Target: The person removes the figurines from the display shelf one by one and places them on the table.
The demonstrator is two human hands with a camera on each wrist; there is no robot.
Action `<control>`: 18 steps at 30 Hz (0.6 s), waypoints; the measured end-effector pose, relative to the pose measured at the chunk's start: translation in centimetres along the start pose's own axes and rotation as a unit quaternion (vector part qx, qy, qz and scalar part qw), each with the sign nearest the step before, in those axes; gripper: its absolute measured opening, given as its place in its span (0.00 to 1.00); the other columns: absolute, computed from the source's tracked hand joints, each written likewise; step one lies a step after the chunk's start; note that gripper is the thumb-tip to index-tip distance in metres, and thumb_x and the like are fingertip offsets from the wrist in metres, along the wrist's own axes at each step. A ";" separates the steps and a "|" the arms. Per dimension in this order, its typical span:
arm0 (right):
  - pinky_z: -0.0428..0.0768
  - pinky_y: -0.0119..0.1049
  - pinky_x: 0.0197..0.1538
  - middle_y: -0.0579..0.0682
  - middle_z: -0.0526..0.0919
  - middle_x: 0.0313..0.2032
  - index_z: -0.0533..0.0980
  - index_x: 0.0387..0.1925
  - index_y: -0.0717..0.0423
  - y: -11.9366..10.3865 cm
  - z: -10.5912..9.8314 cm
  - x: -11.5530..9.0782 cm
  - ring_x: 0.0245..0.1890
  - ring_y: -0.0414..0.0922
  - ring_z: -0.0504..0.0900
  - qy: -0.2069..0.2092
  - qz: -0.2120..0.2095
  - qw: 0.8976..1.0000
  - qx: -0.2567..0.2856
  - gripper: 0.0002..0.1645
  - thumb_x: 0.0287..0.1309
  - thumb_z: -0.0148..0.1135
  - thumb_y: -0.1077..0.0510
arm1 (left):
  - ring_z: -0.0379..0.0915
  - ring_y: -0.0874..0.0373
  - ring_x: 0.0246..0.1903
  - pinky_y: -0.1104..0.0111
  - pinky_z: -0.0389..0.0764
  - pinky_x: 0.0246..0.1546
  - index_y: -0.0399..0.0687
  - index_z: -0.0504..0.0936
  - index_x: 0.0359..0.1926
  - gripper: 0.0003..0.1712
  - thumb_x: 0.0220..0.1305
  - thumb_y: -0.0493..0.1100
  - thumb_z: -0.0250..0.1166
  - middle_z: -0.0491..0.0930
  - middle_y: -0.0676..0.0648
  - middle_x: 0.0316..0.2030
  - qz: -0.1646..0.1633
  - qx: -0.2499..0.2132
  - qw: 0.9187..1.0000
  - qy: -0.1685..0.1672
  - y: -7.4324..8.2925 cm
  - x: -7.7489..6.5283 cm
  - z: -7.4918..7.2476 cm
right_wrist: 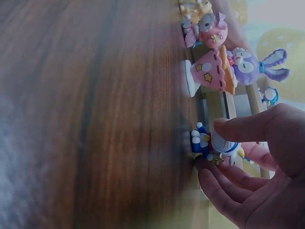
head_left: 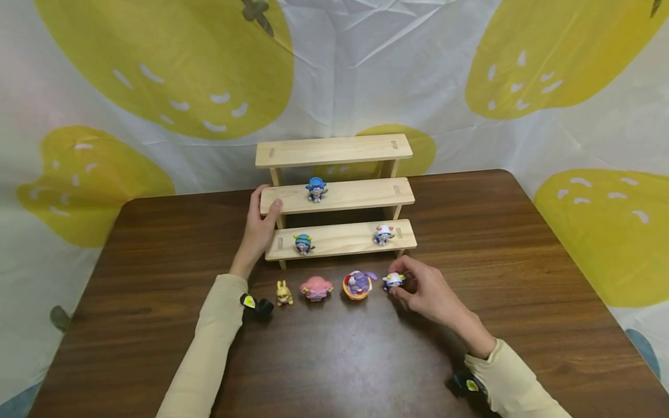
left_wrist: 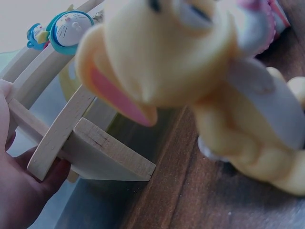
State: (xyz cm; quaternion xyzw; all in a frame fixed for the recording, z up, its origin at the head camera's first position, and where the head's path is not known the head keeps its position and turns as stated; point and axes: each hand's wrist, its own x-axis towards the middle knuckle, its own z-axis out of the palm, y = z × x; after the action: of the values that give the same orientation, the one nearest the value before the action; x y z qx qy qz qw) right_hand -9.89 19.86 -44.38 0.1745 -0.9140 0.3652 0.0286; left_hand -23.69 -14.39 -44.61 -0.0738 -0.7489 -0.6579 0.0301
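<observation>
My left hand [head_left: 258, 231] grips the left end of the middle tier of a wooden three-step display shelf [head_left: 355, 197], thumb on top of the board. On the table before the shelf's right side, my right hand [head_left: 430, 295] pinches a small blue-and-white figurine [head_left: 394, 281] with a white, yellow-horned hat. The right wrist view shows thumb and fingers around its head, its feet at or near the tabletop. Left of it stands a purple rabbit figurine [head_left: 359, 282] in a pink cup [right_wrist: 208, 71], then a pink-topped figurine [head_left: 316, 288] and a yellow rabbit figurine [head_left: 284, 293].
A blue-hatted figurine [head_left: 316, 190] stands on the middle tier. The bottom tier holds a teal-hatted figurine [head_left: 303, 244] at left and a white-hatted one [head_left: 384, 234] at right. Behind the brown table [head_left: 334, 360] hangs a white cloth [head_left: 366, 69] with yellow fruit prints.
</observation>
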 end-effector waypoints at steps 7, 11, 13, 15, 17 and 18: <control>0.86 0.46 0.42 0.54 0.85 0.40 0.76 0.46 0.62 -0.6 -0.7 -0.2 0.40 0.51 0.87 0.012 -0.006 1.000 0.009 0.22 0.49 0.75 0.70 | 0.59 0.45 0.68 0.52 0.59 0.72 0.45 0.53 0.77 0.33 0.78 0.46 0.53 0.60 0.36 0.72 0.011 0.001 1.000 0.007 -0.6 0.2 0.1; 0.86 0.49 0.41 0.58 0.84 0.41 0.76 0.46 0.64 -1.1 -1.5 -0.2 0.40 0.53 0.86 0.027 -0.026 0.999 0.001 0.22 0.48 0.75 0.70 | 0.59 0.44 0.67 0.52 0.59 0.71 0.41 0.52 0.77 0.33 0.78 0.43 0.52 0.59 0.33 0.72 0.012 -0.016 1.000 0.005 -0.4 0.3 0.2; 0.85 0.50 0.42 0.59 0.84 0.41 0.76 0.46 0.64 -1.2 -1.8 -0.1 0.41 0.54 0.86 0.032 -0.037 0.999 -0.009 0.23 0.48 0.75 0.70 | 0.59 0.44 0.66 0.53 0.59 0.71 0.39 0.52 0.77 0.33 0.78 0.41 0.52 0.59 0.32 0.71 0.012 -0.024 1.000 0.004 0.0 0.1 0.2; 0.85 0.50 0.42 0.60 0.84 0.42 0.76 0.47 0.65 -1.4 -2.0 -0.1 0.41 0.55 0.86 0.037 -0.044 0.998 -0.020 0.23 0.48 0.75 0.69 | 0.59 0.44 0.65 0.54 0.60 0.70 0.37 0.52 0.76 0.33 0.78 0.40 0.52 0.60 0.30 0.71 0.012 -0.026 1.000 0.002 0.9 -0.3 0.2; 0.85 0.51 0.43 0.60 0.84 0.43 0.76 0.47 0.65 -1.5 -2.3 0.0 0.42 0.56 0.85 0.039 -0.045 0.998 -0.026 0.23 0.48 0.75 0.69 | 0.60 0.44 0.65 0.55 0.60 0.70 0.36 0.52 0.76 0.32 0.78 0.40 0.52 0.60 0.30 0.70 0.008 -0.023 1.000 0.001 1.8 -0.7 0.3; 0.85 0.51 0.43 0.60 0.84 0.43 0.76 0.47 0.64 -1.6 -2.4 0.1 0.42 0.56 0.85 0.038 -0.045 0.998 -0.027 0.23 0.48 0.74 0.69 | 0.60 0.45 0.65 0.56 0.61 0.69 0.36 0.52 0.76 0.32 0.78 0.40 0.52 0.60 0.30 0.70 0.006 -0.022 1.000 0.000 2.2 -0.9 0.3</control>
State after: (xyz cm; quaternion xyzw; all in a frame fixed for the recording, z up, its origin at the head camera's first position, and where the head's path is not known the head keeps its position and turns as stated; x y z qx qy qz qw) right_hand -9.63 20.39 -41.52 0.2001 -0.9130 0.3454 0.0844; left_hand -22.41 -13.86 -42.59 -0.0790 -0.7335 -0.6743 0.0324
